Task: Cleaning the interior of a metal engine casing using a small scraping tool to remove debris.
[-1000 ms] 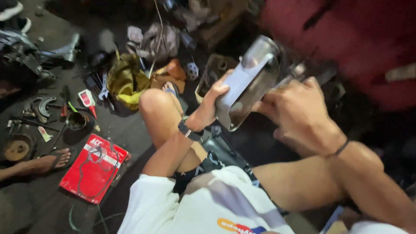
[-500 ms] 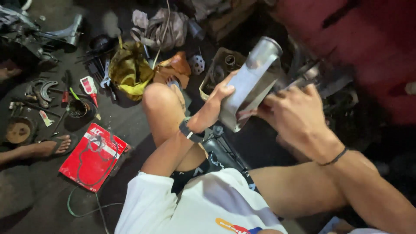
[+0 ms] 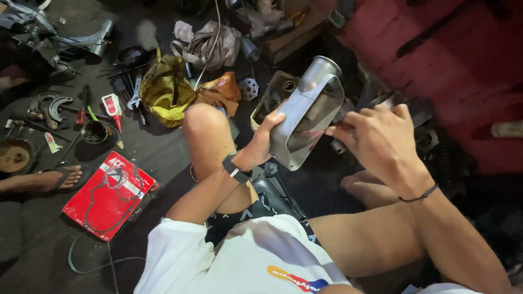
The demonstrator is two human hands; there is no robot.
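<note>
Left hand (image 3: 261, 144) fingers clamp the shiny tapered metal housing (image 3: 308, 117) — right hand (image 3: 378, 139) pinches its edge; best kept steady — firmly braced.

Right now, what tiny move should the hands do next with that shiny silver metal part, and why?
Probably tilt the shiny silver metal housing a little more toward the face. The left hand grips its lower edge while the right hand touches its open side, whose inside looks shadowed, so turning it may show more.
</note>
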